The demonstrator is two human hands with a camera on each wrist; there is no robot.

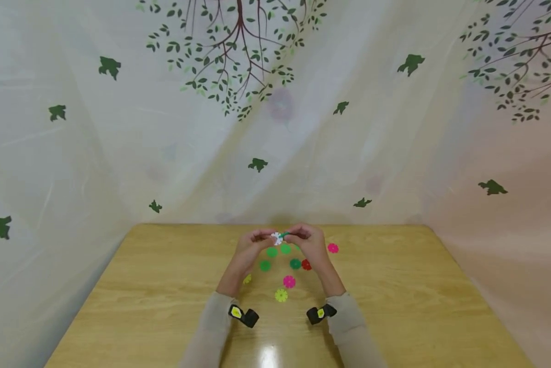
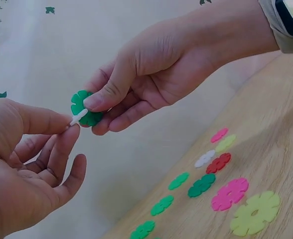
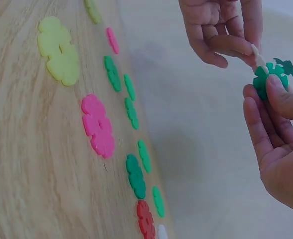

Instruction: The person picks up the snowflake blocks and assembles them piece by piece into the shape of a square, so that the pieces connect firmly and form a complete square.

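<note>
Above the far part of the table, my left hand (image 1: 249,249) pinches a white flower-shaped disc (image 1: 277,238) between thumb and forefinger. My right hand (image 1: 309,244) pinches a dark green notched disc (image 2: 89,116) by its rim, thumb on its face. The white disc (image 2: 79,116) stands edge-on against the green disc (image 3: 269,79), and their rims meet at the notches. How deep the white one sits in the slot cannot be told. In the right wrist view, the left hand (image 3: 221,30) is above and the right hand (image 3: 281,134) below.
Loose discs lie on the wooden table (image 1: 165,296) below the hands: yellow (image 1: 281,295), pink (image 1: 289,281), red (image 1: 306,265), dark green (image 1: 295,263) and several light green ones (image 1: 265,266). Another pink disc (image 1: 333,248) lies right of the right hand. A printed curtain (image 1: 303,168) hangs behind.
</note>
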